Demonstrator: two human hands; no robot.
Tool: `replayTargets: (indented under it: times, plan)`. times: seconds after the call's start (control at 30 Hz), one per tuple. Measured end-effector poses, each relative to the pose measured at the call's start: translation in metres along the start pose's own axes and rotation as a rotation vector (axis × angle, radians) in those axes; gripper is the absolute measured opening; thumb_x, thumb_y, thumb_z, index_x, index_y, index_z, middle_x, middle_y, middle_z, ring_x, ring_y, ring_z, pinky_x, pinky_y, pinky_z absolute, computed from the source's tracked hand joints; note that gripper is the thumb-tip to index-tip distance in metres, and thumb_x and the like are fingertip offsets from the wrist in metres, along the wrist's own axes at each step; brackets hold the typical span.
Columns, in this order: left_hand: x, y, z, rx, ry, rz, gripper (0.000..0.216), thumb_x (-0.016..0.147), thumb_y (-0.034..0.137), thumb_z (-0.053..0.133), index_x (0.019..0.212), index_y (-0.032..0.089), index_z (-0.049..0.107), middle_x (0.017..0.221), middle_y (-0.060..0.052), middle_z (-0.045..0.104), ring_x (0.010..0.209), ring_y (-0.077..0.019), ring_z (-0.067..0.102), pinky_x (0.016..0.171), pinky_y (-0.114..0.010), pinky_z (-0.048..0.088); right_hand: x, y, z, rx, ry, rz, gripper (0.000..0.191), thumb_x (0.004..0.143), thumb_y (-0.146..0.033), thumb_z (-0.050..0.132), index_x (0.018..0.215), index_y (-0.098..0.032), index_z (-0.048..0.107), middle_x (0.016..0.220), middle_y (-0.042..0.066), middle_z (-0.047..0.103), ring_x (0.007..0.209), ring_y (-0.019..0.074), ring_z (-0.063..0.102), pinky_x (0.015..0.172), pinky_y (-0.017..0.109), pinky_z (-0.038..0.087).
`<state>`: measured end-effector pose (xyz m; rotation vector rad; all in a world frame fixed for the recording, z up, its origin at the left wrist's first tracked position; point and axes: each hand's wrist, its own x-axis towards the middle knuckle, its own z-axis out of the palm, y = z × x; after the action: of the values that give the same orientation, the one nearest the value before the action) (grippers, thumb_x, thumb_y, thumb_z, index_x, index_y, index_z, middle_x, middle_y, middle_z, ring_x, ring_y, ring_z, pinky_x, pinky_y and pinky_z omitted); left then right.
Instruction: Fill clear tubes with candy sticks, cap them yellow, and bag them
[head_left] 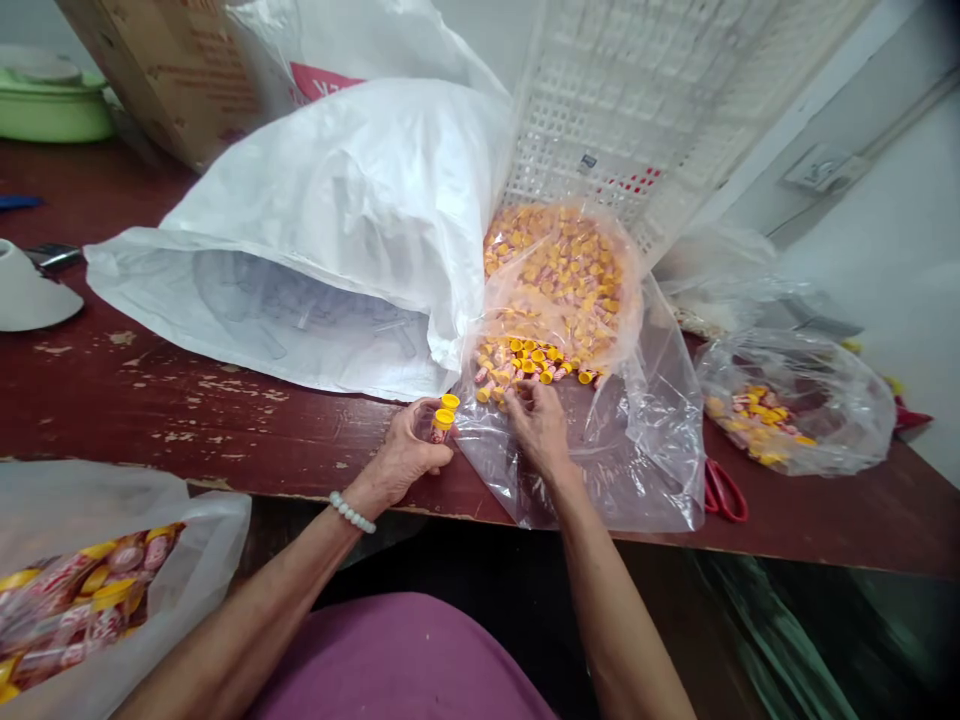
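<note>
My left hand (pixel 409 455), with a beaded bracelet at the wrist, is closed around two small clear tubes with yellow caps (pixel 443 420). Their caps point up. To its right, my right hand (pixel 541 430) reaches over the mouth of a clear plastic bag (pixel 652 480). Its fingers are curled together at the edge of a heap of small yellow-capped pieces with red-and-white wrapping (pixel 536 360); what is between the fingertips I cannot make out. Behind my left hand lies a white sack (pixel 375 190), its mouth towards me, with clear empty tubes (pixel 322 305) inside.
At lower left, a plastic bag (pixel 217 520) holds filled yellow-capped tubes (pixel 112 600). Red-handled scissors (pixel 726 492) and another clear bag (pixel 855 410) of yellow-capped pieces lie to the right. A white perforated crate (pixel 637 110) stands behind the heap. A cardboard box (pixel 172 80) is at the back left.
</note>
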<state>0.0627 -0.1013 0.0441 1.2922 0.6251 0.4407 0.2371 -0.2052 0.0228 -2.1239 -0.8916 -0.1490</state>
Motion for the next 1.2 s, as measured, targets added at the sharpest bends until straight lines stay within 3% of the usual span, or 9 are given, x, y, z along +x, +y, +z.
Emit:
replayTargets:
  times: [0.13, 0.2, 0.3, 0.43, 0.57, 0.7, 0.87, 1.07, 1.2]
  plan:
    - [-0.003, 0.005, 0.004, -0.057, -0.004, 0.004, 0.056, 0.05, 0.008, 0.066, 0.103, 0.014, 0.05, 0.08, 0.0, 0.062, 0.055, -0.0074, 0.05, 0.043, -0.017, 0.041, -0.012, -0.008, 0.019, -0.156, -0.012, -0.01, 0.047, 0.067, -0.045, 0.071, 0.105, -0.019, 0.061, 0.108, 0.012, 0.057, 0.098, 0.0264, 0.052, 0.085, 0.041, 0.041]
    - [-0.003, 0.005, 0.007, -0.061, -0.021, -0.003, 0.055, 0.049, 0.009, 0.067, 0.101, 0.014, 0.05, 0.081, -0.001, 0.062, 0.055, -0.0075, 0.051, 0.042, -0.017, 0.04, -0.014, -0.01, 0.021, 0.011, 0.016, 0.044, 0.052, 0.066, -0.045, 0.072, 0.109, -0.018, 0.057, 0.11, 0.013, 0.057, 0.098, 0.0253, 0.054, 0.086, 0.04, 0.042]
    - [-0.002, 0.004, 0.008, -0.087, -0.009, -0.008, 0.055, 0.049, 0.009, 0.068, 0.101, 0.015, 0.05, 0.081, 0.0, 0.062, 0.055, -0.0079, 0.051, 0.041, -0.016, 0.04, -0.012, -0.004, 0.021, 0.351, 0.034, 0.183, 0.044, 0.08, -0.048, 0.054, 0.111, -0.016, 0.05, 0.094, 0.009, 0.064, 0.084, 0.0192, 0.06, 0.08, 0.036, 0.047]
    - [-0.001, 0.002, 0.006, -0.1, 0.008, 0.0, 0.055, 0.049, 0.009, 0.068, 0.101, 0.016, 0.049, 0.079, 0.002, 0.061, 0.052, -0.0064, 0.049, 0.04, -0.016, 0.039, -0.009, 0.009, 0.026, 0.433, 0.056, 0.26, 0.033, 0.087, -0.038, 0.035, 0.111, -0.016, 0.045, 0.085, 0.005, 0.065, 0.07, 0.0136, 0.063, 0.066, 0.029, 0.05]
    - [-0.002, 0.0, 0.004, -0.102, 0.028, -0.006, 0.056, 0.049, 0.01, 0.068, 0.1, 0.016, 0.048, 0.079, 0.002, 0.061, 0.054, -0.0078, 0.051, 0.039, -0.017, 0.04, -0.01, 0.012, 0.032, 0.391, 0.035, 0.26, 0.037, 0.078, -0.039, 0.05, 0.106, -0.015, 0.048, 0.091, 0.007, 0.064, 0.067, 0.0145, 0.062, 0.057, 0.027, 0.049]
    - [-0.002, -0.004, 0.001, -0.077, 0.039, 0.011, 0.053, 0.05, 0.01, 0.066, 0.1, 0.017, 0.048, 0.08, 0.001, 0.061, 0.053, -0.0079, 0.049, 0.039, -0.018, 0.041, -0.009, 0.002, 0.03, 0.245, -0.022, 0.174, 0.042, 0.058, -0.034, 0.074, 0.094, -0.018, 0.058, 0.096, 0.008, 0.06, 0.084, 0.0217, 0.06, 0.071, 0.034, 0.049]
    - [-0.003, -0.004, 0.001, 0.035, 0.029, 0.05, 0.053, 0.052, 0.007, 0.06, 0.103, 0.015, 0.051, 0.081, 0.001, 0.061, 0.055, -0.0076, 0.046, 0.041, -0.017, 0.039, -0.003, -0.013, 0.029, 0.083, -0.066, 0.128, 0.017, 0.071, -0.022, 0.064, 0.087, -0.021, 0.063, 0.102, 0.01, 0.056, 0.086, 0.0225, 0.057, 0.077, 0.038, 0.045]
    - [-0.002, -0.006, -0.001, 0.27, 0.031, 0.259, 0.044, 0.054, 0.003, 0.056, 0.096, 0.014, 0.058, 0.083, -0.001, 0.062, 0.066, -0.01, 0.054, 0.059, -0.02, 0.043, 0.002, 0.011, 0.009, 0.122, 0.026, 0.188, 0.011, 0.072, -0.016, 0.052, 0.077, -0.018, 0.061, 0.089, 0.009, 0.06, 0.083, 0.0213, 0.056, 0.077, 0.036, 0.045]
    - [-0.001, -0.015, -0.003, 0.42, -0.015, 0.363, 0.047, 0.057, 0.004, 0.055, 0.103, 0.016, 0.058, 0.092, -0.004, 0.064, 0.079, -0.0156, 0.059, 0.068, -0.023, 0.046, -0.005, 0.01, -0.019, 0.263, 0.124, 0.282, 0.023, 0.076, -0.025, 0.044, 0.09, -0.015, 0.058, 0.078, 0.005, 0.061, 0.064, 0.0155, 0.055, 0.058, 0.03, 0.047]
